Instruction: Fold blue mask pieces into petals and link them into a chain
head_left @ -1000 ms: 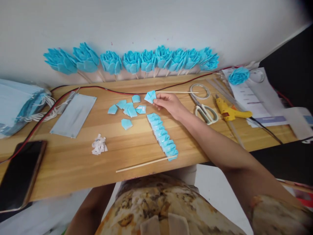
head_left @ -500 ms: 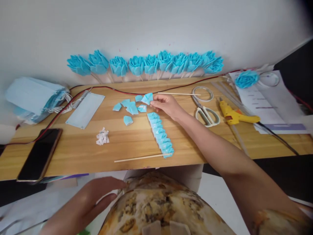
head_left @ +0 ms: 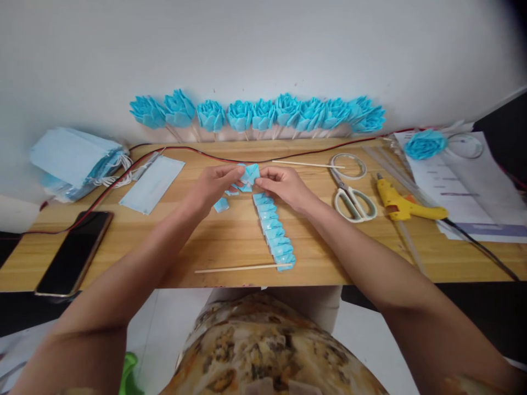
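Note:
Between my two hands is a folded blue petal (head_left: 251,174), held up over the table. My left hand (head_left: 216,186) pinches its left edge, and my right hand (head_left: 282,185) pinches its right edge. Loose blue petals (head_left: 221,204) lie just below my left hand, which hides part of that pile. Under my right hand runs a strip of overlapping blue petals (head_left: 274,230), slanting toward the table's front edge. A thin wooden stick (head_left: 234,269) touches the strip's near end. Another wooden stick (head_left: 302,163) lies behind my right hand.
Blue flowers (head_left: 240,114) on sticks lean along the wall. To the right are scissors (head_left: 353,200), a tape roll (head_left: 358,160), a yellow glue gun (head_left: 401,203) and papers (head_left: 461,186). Masks (head_left: 78,156), a flat mask (head_left: 152,184) and a phone (head_left: 74,252) lie left; a cable (head_left: 197,149) crosses behind.
My left hand has come up from my lap to the blue petal, which my right hand was holding alone. The view has shifted slightly.

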### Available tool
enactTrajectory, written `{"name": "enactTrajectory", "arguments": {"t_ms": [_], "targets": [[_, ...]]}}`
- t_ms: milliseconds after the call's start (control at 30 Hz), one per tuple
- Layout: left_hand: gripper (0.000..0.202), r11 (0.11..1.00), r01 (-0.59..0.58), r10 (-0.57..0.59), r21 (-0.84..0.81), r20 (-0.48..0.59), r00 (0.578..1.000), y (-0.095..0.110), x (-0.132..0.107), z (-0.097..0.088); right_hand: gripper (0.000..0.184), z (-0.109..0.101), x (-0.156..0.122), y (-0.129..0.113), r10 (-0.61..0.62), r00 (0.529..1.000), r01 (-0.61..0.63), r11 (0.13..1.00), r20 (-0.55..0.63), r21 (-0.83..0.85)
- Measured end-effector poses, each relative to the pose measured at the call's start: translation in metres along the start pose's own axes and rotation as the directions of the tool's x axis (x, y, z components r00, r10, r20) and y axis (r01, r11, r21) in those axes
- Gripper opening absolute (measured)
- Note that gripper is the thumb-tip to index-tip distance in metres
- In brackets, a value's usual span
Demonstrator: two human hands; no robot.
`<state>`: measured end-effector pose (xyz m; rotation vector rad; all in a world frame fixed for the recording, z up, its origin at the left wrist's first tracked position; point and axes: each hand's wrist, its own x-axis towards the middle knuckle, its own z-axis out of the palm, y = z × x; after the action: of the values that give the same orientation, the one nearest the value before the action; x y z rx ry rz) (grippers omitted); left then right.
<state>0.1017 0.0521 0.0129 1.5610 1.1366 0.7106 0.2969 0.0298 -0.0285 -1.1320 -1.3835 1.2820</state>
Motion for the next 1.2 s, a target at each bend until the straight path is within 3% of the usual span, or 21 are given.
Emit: {"name": "enactTrajectory", "arguments": {"t_ms": [167, 267, 433, 533, 700, 933, 1200], "targets": [[0.044, 0.992, 0.013, -0.019, -0.128, -0.047, 0.999, -0.004, 0.014, 0.006, 0.025, -0.009, 0.002, 0.001, -0.011, 1.000, 0.011, 0.997, 0.003, -0.078], [0.036, 0.983, 0.000, -0.018, -0.186, -0.095, 0.995, -0.007, 0.021, 0.002, 0.025, -0.025, 0.005, -0.004, -0.039, 0.999, 0.040, 0.973, 0.008, -0.226], [0.030, 0.985, 0.026, -0.050, -0.171, -0.137, 0.989, -0.011, 0.019, 0.000, 0.017, -0.043, 0.005, -0.012, 0.003, 0.994, 0.061, 0.828, 0.112, -0.558], [0.029, 0.988, 0.032, -0.054, -0.152, -0.140, 0.989, -0.014, 0.015, 0.002, 0.015, -0.038, 0.002, -0.014, 0.089, 0.976, 0.076, 0.715, 0.198, -0.695], [0.025, 0.992, 0.023, -0.040, -0.122, -0.140, 0.989, -0.017, 0.012, 0.002, 0.010, -0.026, -0.002, -0.016, 0.118, 0.980, 0.068, 0.563, 0.162, -0.823], [0.022, 0.998, 0.020, -0.024, -0.053, -0.079, 0.997, -0.011, 0.009, 0.000, 0.011, -0.031, -0.007, -0.029, 0.026, 0.959, 0.159, 0.774, 0.282, -0.613], [0.017, 0.998, 0.056, -0.057, 0.008, 0.034, 0.998, -0.007, 0.007, 0.001, 0.009, -0.019, -0.015, -0.038, -0.142, 0.939, 0.300, 0.786, 0.313, -0.541]]}}
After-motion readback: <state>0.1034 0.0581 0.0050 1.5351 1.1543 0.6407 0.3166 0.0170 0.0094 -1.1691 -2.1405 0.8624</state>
